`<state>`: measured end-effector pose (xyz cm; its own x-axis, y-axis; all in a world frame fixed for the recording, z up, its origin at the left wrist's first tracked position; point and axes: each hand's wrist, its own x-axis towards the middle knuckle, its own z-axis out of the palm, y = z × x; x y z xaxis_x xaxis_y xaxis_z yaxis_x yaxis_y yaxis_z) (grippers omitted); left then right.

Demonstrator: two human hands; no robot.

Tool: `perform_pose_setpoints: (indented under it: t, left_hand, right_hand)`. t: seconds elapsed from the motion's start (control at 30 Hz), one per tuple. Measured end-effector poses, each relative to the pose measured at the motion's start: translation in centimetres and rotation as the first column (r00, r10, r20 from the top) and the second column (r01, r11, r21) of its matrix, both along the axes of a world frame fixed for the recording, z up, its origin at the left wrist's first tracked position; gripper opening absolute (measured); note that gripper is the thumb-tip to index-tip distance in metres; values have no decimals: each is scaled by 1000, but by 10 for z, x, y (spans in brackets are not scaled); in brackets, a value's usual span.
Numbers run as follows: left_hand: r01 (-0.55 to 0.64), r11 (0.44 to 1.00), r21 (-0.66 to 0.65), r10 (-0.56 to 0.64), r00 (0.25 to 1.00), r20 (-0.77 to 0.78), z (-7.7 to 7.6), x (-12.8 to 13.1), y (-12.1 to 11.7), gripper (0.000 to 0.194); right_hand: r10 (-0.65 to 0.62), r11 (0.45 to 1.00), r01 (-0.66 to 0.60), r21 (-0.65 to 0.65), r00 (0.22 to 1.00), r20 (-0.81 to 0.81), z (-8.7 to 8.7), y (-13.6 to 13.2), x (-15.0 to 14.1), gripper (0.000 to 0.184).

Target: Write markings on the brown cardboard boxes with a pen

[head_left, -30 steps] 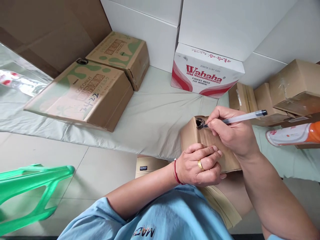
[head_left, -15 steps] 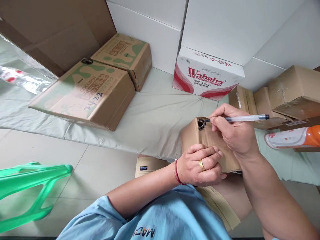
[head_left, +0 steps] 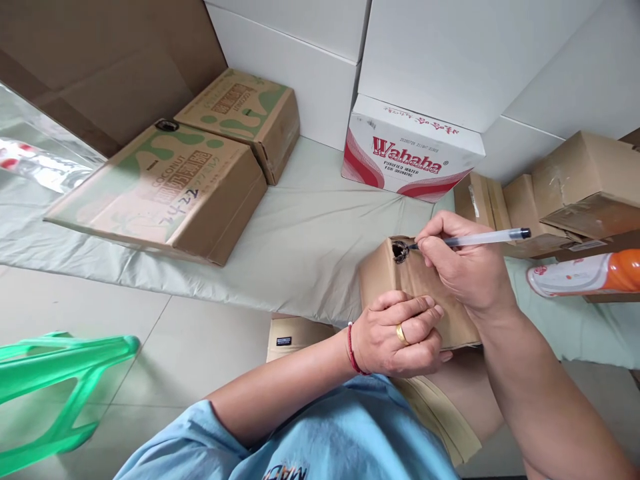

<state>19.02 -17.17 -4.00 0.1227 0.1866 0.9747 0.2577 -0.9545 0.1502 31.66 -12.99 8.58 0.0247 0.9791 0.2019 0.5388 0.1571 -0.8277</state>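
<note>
Beneath my hands is a small brown cardboard box (head_left: 377,277), with a ragged, black-edged hole (head_left: 399,251) at its far left corner. My left hand (head_left: 406,333), wearing a gold ring and a red string bracelet, lies across the near part of the box and grips it with bent fingers. A clear pen (head_left: 487,237) with a dark end is pinched in my right hand (head_left: 463,260). Its tip points left and touches the box close to the hole's right edge; the exact contact is small to see.
Behind stands a white and red Wahaha carton (head_left: 413,150). Two coconut cartons, a near one (head_left: 165,187) and a far one (head_left: 240,110), sit on the covered table. At right are brown boxes (head_left: 585,183) and an orange-white bottle (head_left: 580,273). A green stool (head_left: 65,380) stands on the floor.
The pen tip has shifted slightly downward beside the hole. My left hand keeps its place on the box. The whole view has moved a little.
</note>
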Motion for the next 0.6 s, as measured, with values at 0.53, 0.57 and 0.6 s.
perform_pose_setpoints:
  t: [0.53,0.57,0.6]
  left_hand:
    - [6,998,-65,-8,1000,-26,4,-4,-4,18]
    - [5,998,-70,-7,1000,-26,5,-4,-4,19]
    - [5,997,-71,-7,1000,-29,5,-4,-4,20]
  right_hand:
    - [-375,796,418,-438,908,186,-73,-60,121,38]
    - [-303,748,430,-505,899,317,-89,-64,128,39]
    - [-251,716,444,-539,884,395,-103,-67,132,37]
